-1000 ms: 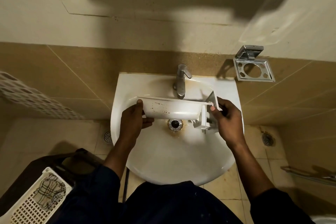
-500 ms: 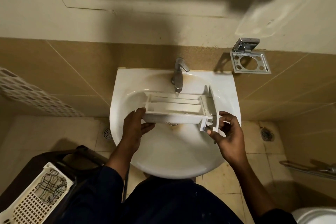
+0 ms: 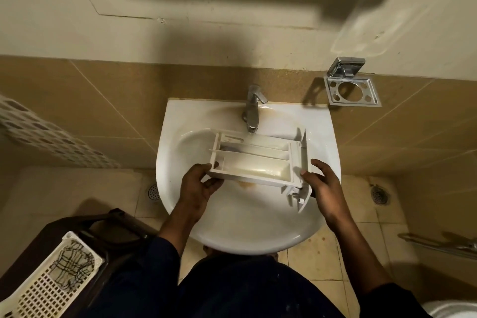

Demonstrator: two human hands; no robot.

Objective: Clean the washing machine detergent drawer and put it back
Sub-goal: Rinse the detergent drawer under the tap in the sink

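The detergent drawer (image 3: 255,162) is held level above the sink (image 3: 245,227), open side up, its far edge below the tap (image 3: 251,108). The left hand (image 3: 197,188) grips the drawer's left end. The right hand (image 3: 324,186) holds the front panel at the right end, thumb on the panel. The hands are apart.

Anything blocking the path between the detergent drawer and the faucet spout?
Nothing visible. The detergent drawer, open side up over the sink, sits just below the faucet spout with no object between. The left hand grips its left end, the right hand its front-panel end.
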